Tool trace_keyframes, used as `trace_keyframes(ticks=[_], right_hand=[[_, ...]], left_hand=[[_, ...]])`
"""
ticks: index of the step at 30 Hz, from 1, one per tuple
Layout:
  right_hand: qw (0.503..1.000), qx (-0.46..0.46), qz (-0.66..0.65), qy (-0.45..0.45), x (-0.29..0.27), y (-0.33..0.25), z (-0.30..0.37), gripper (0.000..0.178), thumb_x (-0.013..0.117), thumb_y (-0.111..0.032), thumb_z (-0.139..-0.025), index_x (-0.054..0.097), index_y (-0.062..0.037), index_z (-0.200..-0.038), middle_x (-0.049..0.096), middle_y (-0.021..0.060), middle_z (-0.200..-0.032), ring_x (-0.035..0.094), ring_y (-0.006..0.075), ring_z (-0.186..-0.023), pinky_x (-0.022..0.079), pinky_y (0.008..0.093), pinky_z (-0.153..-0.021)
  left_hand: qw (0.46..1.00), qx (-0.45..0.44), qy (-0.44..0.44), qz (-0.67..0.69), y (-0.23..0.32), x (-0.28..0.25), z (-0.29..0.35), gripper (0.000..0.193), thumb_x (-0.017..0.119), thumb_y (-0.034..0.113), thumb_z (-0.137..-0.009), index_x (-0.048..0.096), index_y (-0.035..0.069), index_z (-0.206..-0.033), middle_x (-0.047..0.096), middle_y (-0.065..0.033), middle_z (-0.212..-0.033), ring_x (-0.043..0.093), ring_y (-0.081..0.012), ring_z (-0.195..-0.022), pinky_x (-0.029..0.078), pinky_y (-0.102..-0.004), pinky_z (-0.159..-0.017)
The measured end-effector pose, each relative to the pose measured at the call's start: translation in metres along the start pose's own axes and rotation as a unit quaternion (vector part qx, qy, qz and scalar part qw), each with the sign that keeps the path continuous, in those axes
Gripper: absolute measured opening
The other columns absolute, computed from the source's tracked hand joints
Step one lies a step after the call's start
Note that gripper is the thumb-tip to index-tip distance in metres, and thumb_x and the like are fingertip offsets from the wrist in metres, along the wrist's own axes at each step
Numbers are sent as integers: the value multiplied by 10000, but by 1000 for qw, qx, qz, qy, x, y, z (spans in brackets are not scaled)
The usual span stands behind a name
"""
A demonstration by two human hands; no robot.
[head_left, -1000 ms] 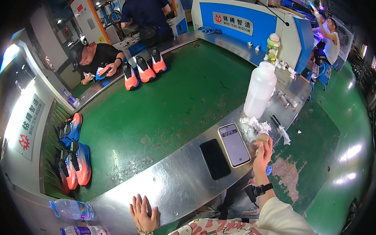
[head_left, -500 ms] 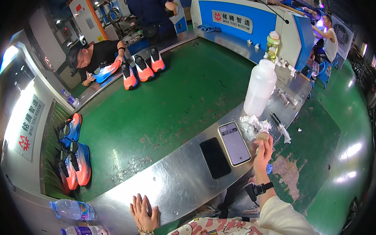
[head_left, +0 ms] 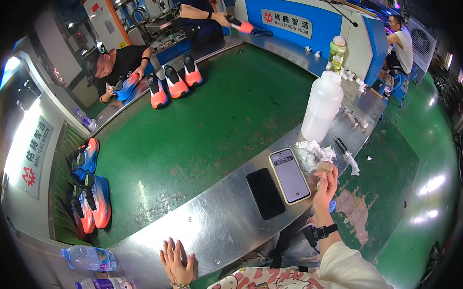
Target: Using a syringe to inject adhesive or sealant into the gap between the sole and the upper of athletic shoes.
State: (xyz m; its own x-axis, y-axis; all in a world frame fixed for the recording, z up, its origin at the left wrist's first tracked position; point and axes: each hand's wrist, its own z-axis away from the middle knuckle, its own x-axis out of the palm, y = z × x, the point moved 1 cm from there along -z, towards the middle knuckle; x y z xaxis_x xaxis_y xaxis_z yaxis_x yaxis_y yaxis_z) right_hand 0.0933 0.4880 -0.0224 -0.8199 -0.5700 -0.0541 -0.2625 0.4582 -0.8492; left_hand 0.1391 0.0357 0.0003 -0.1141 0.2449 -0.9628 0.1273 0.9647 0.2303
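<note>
Left hand (head_left: 177, 260) flat and open, palm down on the steel worktop (head_left: 213, 220), empty. Right hand (head_left: 326, 182) closed about a small tan cork-like stub (head_left: 324, 167), held over the worktop edge beside the crumpled white tissue (head_left: 313, 151). Lit grey smartphone (head_left: 289, 175) and dark smartphone (head_left: 265, 193) just left of it. Both hands placed as half a second earlier; across the green conveyor belt (head_left: 212, 118), a co-worker's blue-and-orange sports shoe (head_left: 125, 87) lifted clear.

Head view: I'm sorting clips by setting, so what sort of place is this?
Probably a shoe factory line: a green conveyor belt carries orange and blue sneakers, people work along a steel bench, and blue machines stand behind.
</note>
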Motion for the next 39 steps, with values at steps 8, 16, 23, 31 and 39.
trace_keyframes(ticks=[8,16,23,31,39], right_hand=[[1000,-6,1,-12,0,1,-1,229,457,-116,-892,605,20,-782,481,121,-1180,474,229,-1076,370,314,-895],[1000,11,3,8,1,-1,1,262,454,-170,-894,589,10,-759,519,122,-1141,471,261,-1112,335,340,-947],[1000,-6,9,1,1,0,-1,251,455,-161,-886,583,3,-746,528,128,-1130,468,262,-1117,334,345,-952],[1000,-12,-3,10,-1,1,-5,252,438,-148,-899,572,-2,-743,519,147,-1142,470,277,-1112,347,360,-941],[999,-35,-5,15,-6,14,-2,279,468,-210,-876,607,-7,-747,529,176,-1067,506,288,-1030,402,381,-870]], left_hand=[[1000,-1,-3,-1,1,0,0,563,597,266,-765,485,73,-1281,365,-161,-1407,270,-336,-1341,156,-497,-1088],[1000,0,-4,9,-2,2,-1,575,612,314,-763,499,53,-1263,373,-188,-1395,272,-357,-1336,143,-510,-1084],[1000,-2,-7,6,-1,1,-1,570,609,307,-763,500,52,-1261,369,-185,-1398,265,-352,-1341,139,-510,-1089],[999,9,-20,37,3,-2,-32,531,653,251,-763,517,47,-1234,457,-172,-1327,379,-332,-1271,231,-485,-1055],[811,-40,-90,577,92,30,-262,309,524,191,-920,544,-10,-1154,629,-114,-1095,608,-177,-983,460,-265,-816]])
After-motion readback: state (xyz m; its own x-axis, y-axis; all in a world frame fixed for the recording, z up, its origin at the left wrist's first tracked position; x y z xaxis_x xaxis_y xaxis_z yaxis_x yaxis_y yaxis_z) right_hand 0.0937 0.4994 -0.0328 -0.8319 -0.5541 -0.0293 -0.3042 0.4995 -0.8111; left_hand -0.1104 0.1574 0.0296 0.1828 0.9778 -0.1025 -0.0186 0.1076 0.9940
